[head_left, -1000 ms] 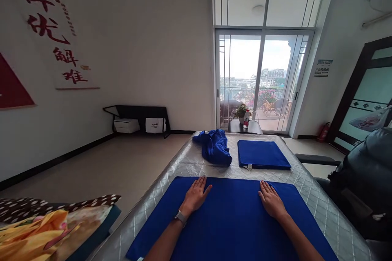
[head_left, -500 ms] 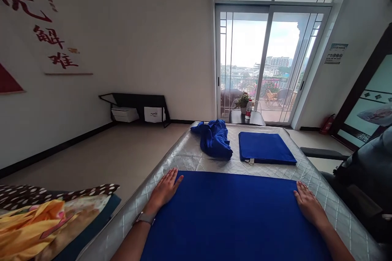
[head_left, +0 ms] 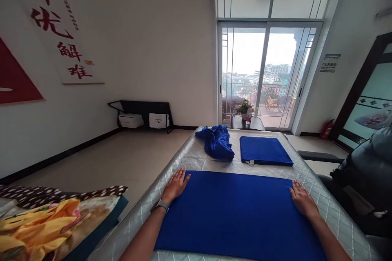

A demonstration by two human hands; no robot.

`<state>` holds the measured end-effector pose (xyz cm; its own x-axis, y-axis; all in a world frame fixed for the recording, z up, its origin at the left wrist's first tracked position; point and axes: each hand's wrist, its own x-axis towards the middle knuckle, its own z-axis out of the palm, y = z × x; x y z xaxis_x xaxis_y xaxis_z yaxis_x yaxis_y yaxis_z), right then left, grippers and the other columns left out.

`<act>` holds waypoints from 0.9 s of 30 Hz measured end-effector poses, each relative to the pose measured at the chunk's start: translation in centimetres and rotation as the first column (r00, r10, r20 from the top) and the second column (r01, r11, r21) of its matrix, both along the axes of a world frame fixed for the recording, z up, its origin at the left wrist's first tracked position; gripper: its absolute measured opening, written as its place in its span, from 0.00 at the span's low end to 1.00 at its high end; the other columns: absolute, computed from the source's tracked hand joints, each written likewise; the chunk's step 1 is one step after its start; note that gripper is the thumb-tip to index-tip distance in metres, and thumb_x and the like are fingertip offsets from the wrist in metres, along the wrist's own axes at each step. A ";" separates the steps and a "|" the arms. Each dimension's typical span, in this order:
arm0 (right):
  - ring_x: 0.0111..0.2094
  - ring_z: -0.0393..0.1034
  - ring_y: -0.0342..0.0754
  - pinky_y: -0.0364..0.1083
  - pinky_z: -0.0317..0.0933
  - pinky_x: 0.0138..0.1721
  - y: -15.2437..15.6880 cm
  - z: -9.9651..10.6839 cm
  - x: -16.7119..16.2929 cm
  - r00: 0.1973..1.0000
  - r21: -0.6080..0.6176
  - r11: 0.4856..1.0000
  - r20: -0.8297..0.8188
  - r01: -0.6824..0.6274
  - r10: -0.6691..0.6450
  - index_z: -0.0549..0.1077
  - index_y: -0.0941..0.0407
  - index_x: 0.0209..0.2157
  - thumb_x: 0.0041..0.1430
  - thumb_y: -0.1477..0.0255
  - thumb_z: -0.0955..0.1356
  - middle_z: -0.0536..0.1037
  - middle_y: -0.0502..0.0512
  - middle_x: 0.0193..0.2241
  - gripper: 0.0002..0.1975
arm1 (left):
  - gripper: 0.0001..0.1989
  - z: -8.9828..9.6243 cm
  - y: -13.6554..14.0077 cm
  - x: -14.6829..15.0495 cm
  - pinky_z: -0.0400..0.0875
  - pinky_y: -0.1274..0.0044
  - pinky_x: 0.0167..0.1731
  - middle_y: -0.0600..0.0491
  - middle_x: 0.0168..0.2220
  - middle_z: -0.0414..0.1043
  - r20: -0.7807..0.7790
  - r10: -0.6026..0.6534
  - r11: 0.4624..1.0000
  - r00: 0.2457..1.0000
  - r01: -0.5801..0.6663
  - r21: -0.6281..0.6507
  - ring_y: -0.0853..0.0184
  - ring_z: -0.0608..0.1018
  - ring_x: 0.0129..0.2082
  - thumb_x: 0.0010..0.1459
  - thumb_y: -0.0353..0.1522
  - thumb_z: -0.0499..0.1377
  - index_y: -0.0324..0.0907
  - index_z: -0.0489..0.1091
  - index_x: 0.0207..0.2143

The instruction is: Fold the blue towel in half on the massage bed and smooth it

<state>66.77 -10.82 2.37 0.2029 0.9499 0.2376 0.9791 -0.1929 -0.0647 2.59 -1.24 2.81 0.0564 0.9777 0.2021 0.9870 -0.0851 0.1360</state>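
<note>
- So both hands have slid outward since a second ago: back then the left hand (head_left: 177,184) and right hand (head_left: 303,198) sat further in on the blue cloth (head_left: 235,212), and now they're out at its two side edges. The cloth's near edge shows now too.
- That cloth lies flat between the two sets of fingers, spreading from the fingertips back toward the wearer.
- Left fingers: straight, side by side, thumb sticking out, not gripping anything. They're palm down by the far left corner, with a wristwatch (head_left: 160,205) behind them on the wrist.
- Right fingers: same deal, stretched out and palm down at the far right corner, nothing clutched.
- Underneath it all is a silvery quilted mattress (head_left: 329,204), visible outside both hands and ahead of the fingertips.
- Just past the left fingertips, a bit to their right, there's a crumpled blue cloth bundle (head_left: 218,144).
- Ahead of the right fingers and slightly left of them, a neat folded blue stack (head_left: 266,151), white tag (head_left: 251,162) poking out.
- Well beyond the fingers: a potted plant (head_left: 244,108) and a bottle (head_left: 248,115) on a small table (head_left: 255,123).
- Way left of the left fingers, some yellow patterned fabric (head_left: 45,228).
</note>
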 end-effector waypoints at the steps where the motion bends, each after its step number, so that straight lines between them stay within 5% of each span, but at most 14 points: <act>1: 0.69 0.48 0.56 0.59 0.42 0.69 -0.2 0.7 -0.6 1.000 0.026 1.000 0.020 -0.007 0.006 0.60 0.67 0.66 0.64 0.67 0.52 0.60 0.65 0.67 0.33 | 0.36 0.3 -0.1 0.1 0.53 0.60 0.66 0.37 0.68 0.56 0.003 0.007 1.000 1.000 -0.007 -0.003 0.54 0.58 0.69 0.69 0.47 0.39 0.31 0.57 0.66; 6: 0.70 0.46 0.55 0.59 0.37 0.70 -1.0 4.7 -8.0 0.981 0.111 0.975 0.043 -0.194 0.190 0.59 0.62 0.67 0.61 0.73 0.55 0.59 0.62 0.67 0.32 | 0.33 2.3 -0.8 4.4 0.55 0.57 0.65 0.36 0.67 0.59 0.044 -0.008 0.989 0.999 0.002 0.148 0.51 0.59 0.68 0.69 0.46 0.40 0.31 0.59 0.66; 11: 0.70 0.46 0.50 0.53 0.39 0.70 -0.1 7.7 -20.1 0.919 0.035 0.923 -0.084 -0.384 0.385 0.56 0.62 0.68 0.68 0.69 0.52 0.57 0.59 0.68 0.30 | 0.27 3.8 -2.6 15.5 0.61 0.61 0.63 0.41 0.63 0.67 0.032 -0.368 0.898 0.929 0.346 0.273 0.56 0.67 0.65 0.71 0.41 0.42 0.39 0.63 0.64; 14: 0.70 0.46 0.49 0.50 0.39 0.69 1.0 7.6 -25.1 0.877 -0.011 0.885 -0.142 -0.465 0.459 0.56 0.63 0.68 0.69 0.68 0.51 0.57 0.60 0.68 0.30 | 0.24 3.5 -3.4 21.2 0.63 0.63 0.63 0.41 0.62 0.69 0.049 -0.462 0.859 0.885 0.433 0.274 0.59 0.68 0.64 0.72 0.38 0.43 0.38 0.65 0.62; 17: 0.70 0.45 0.49 0.50 0.38 0.69 2.1 6.0 -26.7 0.877 -0.064 0.882 -0.164 -0.466 0.451 0.56 0.63 0.68 0.68 0.71 0.51 0.56 0.60 0.69 0.30 | 0.24 2.1 -3.7 23.8 0.62 0.63 0.63 0.40 0.63 0.66 0.071 -0.476 0.861 0.876 0.449 0.238 0.59 0.66 0.65 0.72 0.35 0.42 0.37 0.64 0.63; 22: 0.71 0.41 0.48 0.50 0.36 0.70 3.2 3.1 -25.9 0.886 -0.103 0.884 -0.152 -0.455 0.438 0.52 0.60 0.70 0.68 0.70 0.51 0.53 0.56 0.70 0.31 | 0.25 -0.1 -3.4 23.9 0.61 0.59 0.64 0.39 0.65 0.64 0.085 -0.462 0.872 0.883 0.436 0.222 0.57 0.64 0.66 0.72 0.40 0.43 0.37 0.62 0.64; 27: 0.71 0.41 0.49 0.51 0.36 0.69 3.4 3.1 -25.9 0.883 -0.103 0.883 -0.164 -0.458 0.439 0.52 0.61 0.70 0.69 0.70 0.49 0.52 0.57 0.70 0.30 | 0.24 -0.3 -3.2 23.8 0.62 0.60 0.63 0.40 0.64 0.65 0.071 -0.473 0.857 0.878 0.441 0.265 0.58 0.65 0.65 0.72 0.39 0.44 0.39 0.62 0.64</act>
